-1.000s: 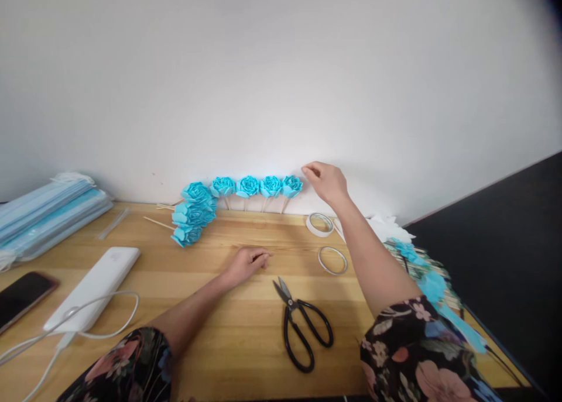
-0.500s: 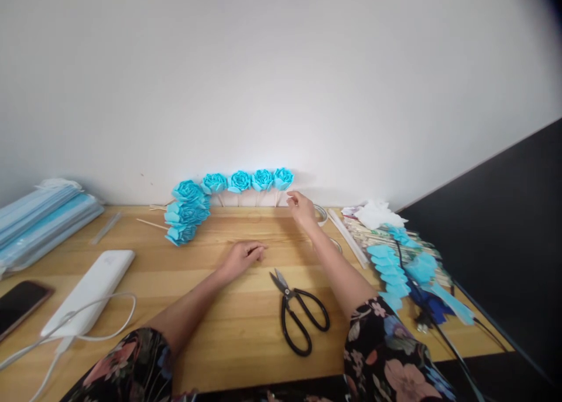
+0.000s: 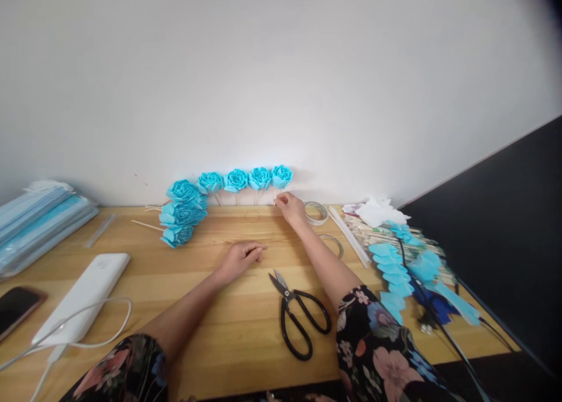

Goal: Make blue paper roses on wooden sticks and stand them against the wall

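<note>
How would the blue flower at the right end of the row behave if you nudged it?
The flower would probably tip or slide sideways easily: its broad head sits on a thin stem and seems just to lean on the wall. The stem looks straight, so likely fairly stiff. The thin, layered petals would probably crease if squeezed.

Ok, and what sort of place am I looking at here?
Probably a craft workspace, at home or in a small studio: blue handmade-looking flowers on thin sticks lean against the wall, while black-handled scissors and a roll of tape lie on a wooden table.
</note>
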Available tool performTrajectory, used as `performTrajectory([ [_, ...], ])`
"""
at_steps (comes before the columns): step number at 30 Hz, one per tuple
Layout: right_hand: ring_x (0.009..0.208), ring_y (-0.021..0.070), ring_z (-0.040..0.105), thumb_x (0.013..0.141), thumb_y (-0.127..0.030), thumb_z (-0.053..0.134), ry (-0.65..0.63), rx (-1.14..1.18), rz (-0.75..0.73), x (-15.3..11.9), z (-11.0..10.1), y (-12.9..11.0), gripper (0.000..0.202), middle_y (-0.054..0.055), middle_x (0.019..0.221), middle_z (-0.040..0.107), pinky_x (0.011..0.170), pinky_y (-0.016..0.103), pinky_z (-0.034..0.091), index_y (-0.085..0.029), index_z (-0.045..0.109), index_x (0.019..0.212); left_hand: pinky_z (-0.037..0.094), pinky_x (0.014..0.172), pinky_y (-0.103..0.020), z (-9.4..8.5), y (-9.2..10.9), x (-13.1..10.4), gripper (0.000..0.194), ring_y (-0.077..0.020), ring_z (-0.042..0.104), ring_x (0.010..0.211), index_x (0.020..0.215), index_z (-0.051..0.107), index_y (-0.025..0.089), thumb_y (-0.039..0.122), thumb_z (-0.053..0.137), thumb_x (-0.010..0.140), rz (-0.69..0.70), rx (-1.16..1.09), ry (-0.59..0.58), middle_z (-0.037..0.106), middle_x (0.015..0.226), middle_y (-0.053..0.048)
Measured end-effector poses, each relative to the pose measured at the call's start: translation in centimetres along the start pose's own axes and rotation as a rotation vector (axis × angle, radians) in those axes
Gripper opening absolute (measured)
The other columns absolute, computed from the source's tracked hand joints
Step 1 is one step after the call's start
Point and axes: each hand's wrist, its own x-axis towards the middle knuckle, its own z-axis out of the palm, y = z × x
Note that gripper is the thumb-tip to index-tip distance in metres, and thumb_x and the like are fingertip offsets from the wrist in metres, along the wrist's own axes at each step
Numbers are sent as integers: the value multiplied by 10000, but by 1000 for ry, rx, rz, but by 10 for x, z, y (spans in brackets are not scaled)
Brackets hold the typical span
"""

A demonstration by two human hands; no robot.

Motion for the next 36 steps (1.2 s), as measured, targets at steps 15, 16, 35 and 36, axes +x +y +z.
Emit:
performTrajectory([
  [15, 827, 198, 695, 977, -342, 581, 76, -141, 27, 1, 14, -6, 201, 48, 913, 787, 660, 270, 368, -230, 742, 936, 541, 752, -265, -16, -16, 83, 248, -188, 701, 819, 904, 763, 159, 263, 540, 873, -66, -32, 309, 775, 911, -71],
  [16, 821, 194, 694, 979, -343, 576, 77, -145, 19, 1, 14, -6, 205, 46, 912, 787, 656, 269, 364, -230, 742, 936, 542, 828, -281, -16, -15, 91, 238, -203, 710, 898, 910, 769, 166, 231, 543, 872, -47, -17, 337, 781, 954, -73],
  [35, 828, 188, 693, 975, -305, 546, 86, -171, -16, 0, 16, -3, 203, 37, 930, 787, 667, 265, 372, -242, 737, 954, 593, 769, -278, -10, -32, 120, 486, -189, 722, 947, 1387, 623, 207, 220, 544, 908, -7, -73, 389, 727, 1278, -85],
  [36, 830, 189, 693, 975, -304, 543, 87, -171, -16, 0, 16, -3, 205, 37, 927, 785, 666, 266, 373, -242, 737, 955, 591, 745, -269, -10, -32, 120, 490, -191, 722, 949, 1391, 620, 207, 227, 544, 907, -10, -78, 390, 727, 1277, -85],
])
